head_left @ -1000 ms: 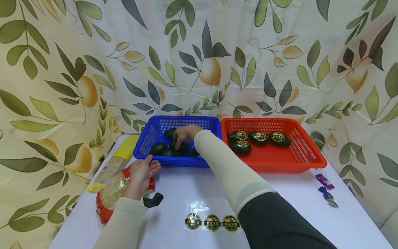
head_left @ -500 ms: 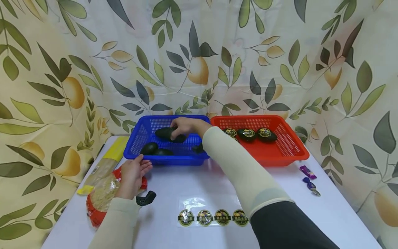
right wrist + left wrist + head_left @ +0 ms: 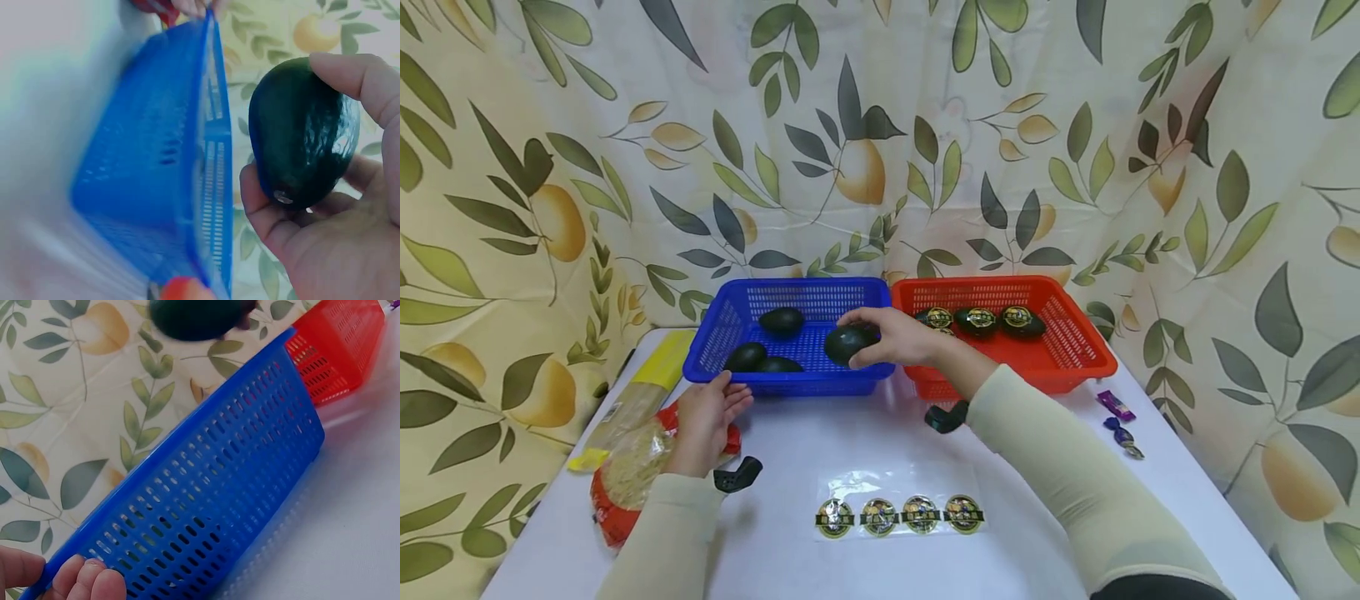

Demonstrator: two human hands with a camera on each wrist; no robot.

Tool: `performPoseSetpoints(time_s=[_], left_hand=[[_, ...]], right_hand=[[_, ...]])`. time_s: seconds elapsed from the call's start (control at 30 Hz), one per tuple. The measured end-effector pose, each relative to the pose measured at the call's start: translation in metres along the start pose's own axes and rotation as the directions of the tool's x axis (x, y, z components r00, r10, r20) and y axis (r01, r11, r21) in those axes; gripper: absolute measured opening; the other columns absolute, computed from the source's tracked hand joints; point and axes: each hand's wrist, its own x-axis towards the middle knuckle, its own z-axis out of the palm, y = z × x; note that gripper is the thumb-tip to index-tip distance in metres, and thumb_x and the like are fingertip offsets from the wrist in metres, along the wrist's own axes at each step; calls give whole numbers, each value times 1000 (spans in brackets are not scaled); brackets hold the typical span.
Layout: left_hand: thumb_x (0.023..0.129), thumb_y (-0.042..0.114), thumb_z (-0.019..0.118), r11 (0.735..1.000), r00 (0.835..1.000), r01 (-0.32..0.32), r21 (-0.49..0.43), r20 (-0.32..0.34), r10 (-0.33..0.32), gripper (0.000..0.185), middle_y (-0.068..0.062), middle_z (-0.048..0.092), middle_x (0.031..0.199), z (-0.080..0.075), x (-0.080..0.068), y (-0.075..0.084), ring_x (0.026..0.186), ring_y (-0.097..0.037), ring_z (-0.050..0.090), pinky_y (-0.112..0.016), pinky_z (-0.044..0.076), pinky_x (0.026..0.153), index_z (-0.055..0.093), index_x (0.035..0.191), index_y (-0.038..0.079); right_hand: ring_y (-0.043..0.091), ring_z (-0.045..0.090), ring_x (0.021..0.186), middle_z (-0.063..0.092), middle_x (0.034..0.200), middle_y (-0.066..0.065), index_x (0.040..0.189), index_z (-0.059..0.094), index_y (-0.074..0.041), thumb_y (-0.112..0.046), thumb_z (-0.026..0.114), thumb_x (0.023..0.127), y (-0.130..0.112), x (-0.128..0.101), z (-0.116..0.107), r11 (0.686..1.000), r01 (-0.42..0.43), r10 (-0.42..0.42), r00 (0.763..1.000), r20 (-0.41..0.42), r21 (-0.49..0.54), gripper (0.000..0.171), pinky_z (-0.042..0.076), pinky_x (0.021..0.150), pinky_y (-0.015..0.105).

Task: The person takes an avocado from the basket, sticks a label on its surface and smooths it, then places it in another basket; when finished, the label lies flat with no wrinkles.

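My right hand [image 3: 891, 337] grips a dark green avocado [image 3: 848, 342] [image 3: 304, 134] and holds it above the right end of the blue basket [image 3: 730, 312]. Three more avocados lie in that basket; one is at the back [image 3: 781, 321]. My left hand [image 3: 707, 417] rests against the basket's front left corner, fingertips [image 3: 84, 581] touching the wall of the blue basket [image 3: 219, 500]. The held avocado [image 3: 197, 315] shows blurred at the top of the left wrist view. The red basket [image 3: 1067, 350] beside it holds several avocados with gold labels [image 3: 977, 320].
A clear sheet with several round gold stickers [image 3: 898, 514] lies on the white table [image 3: 985, 550] near me. Left of the baskets lie a yellow noodle packet [image 3: 640, 392] and a red bag [image 3: 625, 475]. Wrapped candies [image 3: 1118, 417] lie at the right. Leaf-print curtain surrounds the table.
My right hand has lifted an avocado out of the blue basket and drawn it right and toward me. The head view has shifted right. The left hand stays at the basket corner.
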Motion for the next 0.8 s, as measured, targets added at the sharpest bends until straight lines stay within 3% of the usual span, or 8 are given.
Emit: performPoseSetpoints(time_s=[0.2,0.33,0.6,0.8], left_hand=[[110,34,51,1000,1000,5,5,1,-5,29,-4,70,106,-4,1,1,101,-17,74,-27,60,92,49,128,11],[110,35,50,1000,1000,9,5,-2,-9,31,-5,69,111,-5,0,3,104,-19,73,-27,60,92,49,130,11],[110,34,51,1000,1000,7,-1,-7,-7,25,-7,67,117,-5,2,3,104,-18,73,-26,60,92,49,124,14],[109,33,52,1000,1000,3,-16,-2,-4,25,-5,68,109,-1,4,-1,105,-20,72,-26,60,92,49,124,13]], right_hand=[[25,57,122,64,134,1,138,59,-24,-35,83,84,11,-50,29,999,6,-7,999,-34,-37,60,52,102,46],[25,59,120,65,132,2,137,60,-20,-36,85,83,25,-69,56,1000,-7,7,1000,-20,-17,62,55,101,45],[26,62,117,65,137,11,134,62,-10,-29,91,77,65,-58,95,997,-78,76,990,-121,-15,66,51,105,49],[30,62,119,67,128,14,132,60,-5,-20,92,76,75,-49,104,990,-138,130,959,-250,-14,67,49,110,50]])
